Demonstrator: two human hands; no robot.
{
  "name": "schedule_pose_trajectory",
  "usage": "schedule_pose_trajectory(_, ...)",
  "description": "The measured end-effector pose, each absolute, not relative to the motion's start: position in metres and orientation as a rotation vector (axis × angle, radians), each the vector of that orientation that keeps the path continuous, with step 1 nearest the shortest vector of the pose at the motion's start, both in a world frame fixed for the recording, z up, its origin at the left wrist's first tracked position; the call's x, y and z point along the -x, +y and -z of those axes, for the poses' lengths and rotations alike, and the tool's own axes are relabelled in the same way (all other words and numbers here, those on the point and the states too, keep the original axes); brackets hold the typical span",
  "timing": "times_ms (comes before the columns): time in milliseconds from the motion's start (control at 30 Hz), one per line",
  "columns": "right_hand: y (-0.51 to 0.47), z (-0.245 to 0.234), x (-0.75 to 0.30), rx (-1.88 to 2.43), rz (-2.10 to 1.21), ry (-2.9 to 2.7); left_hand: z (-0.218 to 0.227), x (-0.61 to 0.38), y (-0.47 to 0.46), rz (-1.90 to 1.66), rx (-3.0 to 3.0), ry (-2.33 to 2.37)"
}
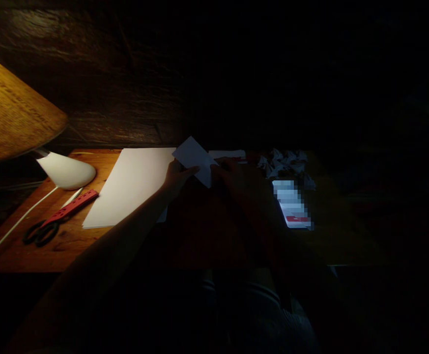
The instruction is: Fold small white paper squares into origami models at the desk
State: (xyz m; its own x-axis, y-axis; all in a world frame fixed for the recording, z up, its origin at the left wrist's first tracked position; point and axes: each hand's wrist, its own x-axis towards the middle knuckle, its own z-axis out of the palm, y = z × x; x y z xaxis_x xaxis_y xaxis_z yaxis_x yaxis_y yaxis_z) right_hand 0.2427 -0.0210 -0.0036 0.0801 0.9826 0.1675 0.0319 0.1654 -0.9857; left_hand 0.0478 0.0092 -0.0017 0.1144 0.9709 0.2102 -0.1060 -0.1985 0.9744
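Observation:
A small white folded sheet of paper (195,158) is held up just above the wooden desk (70,238), tilted with one corner pointing away. My left hand (177,176) pinches its lower left edge, thumb on top. My right hand (232,174) sits in deep shadow at the paper's right corner, fingers curled on that edge. A larger stack of white paper (133,186) lies flat to the left of my left hand.
A lamp with a white base (67,170) and woven shade (11,113) stands at the left. Scissors (41,232), a red ruler (72,206) and a white cord (15,223) lie beside it. Crumpled paper (286,163) and a lit phone (292,204) are on the right.

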Motion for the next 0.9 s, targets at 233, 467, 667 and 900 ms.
schedule_pose_trajectory(233,-0.026,-0.001,-0.245,1.138,-0.93,-1.313,0.005,-0.047,0.011,-1.297,-1.353,0.964)
schedule_pose_trajectory(467,-0.027,-0.001,-0.244,1.169,-0.893,-1.344,0.008,-0.046,0.013,-1.32,-1.393,1.054)
schedule_pose_trajectory(667,-0.026,0.001,-0.242,1.189,-0.933,-1.245,0.012,-0.047,0.01,-1.271,-1.521,1.062)
schedule_pose_trajectory(900,-0.02,0.004,-0.24,1.193,-0.978,-1.189,0.011,-0.049,0.01,-1.336,-1.312,1.037)
